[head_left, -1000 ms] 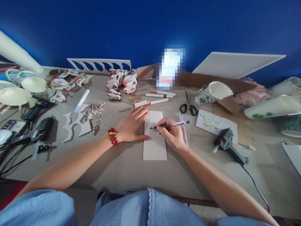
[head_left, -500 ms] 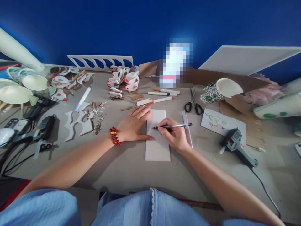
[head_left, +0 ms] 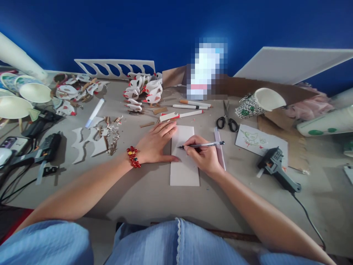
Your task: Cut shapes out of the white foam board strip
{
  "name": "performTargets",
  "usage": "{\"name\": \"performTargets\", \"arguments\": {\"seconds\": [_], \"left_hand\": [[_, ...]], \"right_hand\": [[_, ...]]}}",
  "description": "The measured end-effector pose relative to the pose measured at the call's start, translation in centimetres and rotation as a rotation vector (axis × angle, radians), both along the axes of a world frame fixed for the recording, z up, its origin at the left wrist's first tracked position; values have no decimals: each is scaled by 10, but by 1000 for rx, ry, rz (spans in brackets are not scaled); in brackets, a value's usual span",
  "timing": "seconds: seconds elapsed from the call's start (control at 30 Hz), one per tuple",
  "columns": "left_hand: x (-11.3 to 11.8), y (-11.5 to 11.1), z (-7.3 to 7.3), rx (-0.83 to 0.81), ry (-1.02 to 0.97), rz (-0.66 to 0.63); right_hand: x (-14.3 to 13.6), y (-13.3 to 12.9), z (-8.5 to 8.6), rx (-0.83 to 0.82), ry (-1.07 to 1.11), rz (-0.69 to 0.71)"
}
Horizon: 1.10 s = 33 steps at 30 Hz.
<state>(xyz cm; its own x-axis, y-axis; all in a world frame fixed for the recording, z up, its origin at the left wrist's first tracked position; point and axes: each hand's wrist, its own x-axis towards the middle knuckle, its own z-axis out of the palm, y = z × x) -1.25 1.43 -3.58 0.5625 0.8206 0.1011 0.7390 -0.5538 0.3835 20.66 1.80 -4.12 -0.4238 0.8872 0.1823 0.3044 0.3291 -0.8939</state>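
A white rectangular board [head_left: 184, 175] lies on the table in front of me. My left hand [head_left: 157, 143] rests flat with fingers stretched, its fingertips and thumb on the board's left edge. Between the fingers of my right hand [head_left: 204, 154] is a black-capped pen [head_left: 208, 144], its tip at the board's surface; any line it makes is too faint to tell. A narrow white strip [head_left: 220, 151] lies just right of the board, partly behind my right hand. Beyond the board are several markers [head_left: 190, 106] and a small white cut piece [head_left: 167, 117].
Scissors [head_left: 226, 119], a paper cup [head_left: 259, 103], a card with a bird drawing [head_left: 249, 138] and a glue gun [head_left: 278, 169] lie to the right. White birds [head_left: 153, 96] stand at the back. Left are foam scraps [head_left: 96, 141] and another glue gun [head_left: 46, 147].
The view has shifted slightly. My right hand still holds the pen at nearly the same spot on the board, and my left hand stays in place.
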Motion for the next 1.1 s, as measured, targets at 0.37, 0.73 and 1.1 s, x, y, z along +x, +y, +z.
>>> {"name": "performTargets", "arguments": {"seconds": [0.37, 0.73, 1.1], "left_hand": [[-1, 1, -2, 18, -19, -7], [0, 1, 0, -5, 1, 6], [0, 1, 0, -7, 16, 5]], "right_hand": [[0, 0, -1, 14, -1, 3], [1, 0, 1, 9, 8, -2], [2, 1, 1, -12, 56, -1]]}}
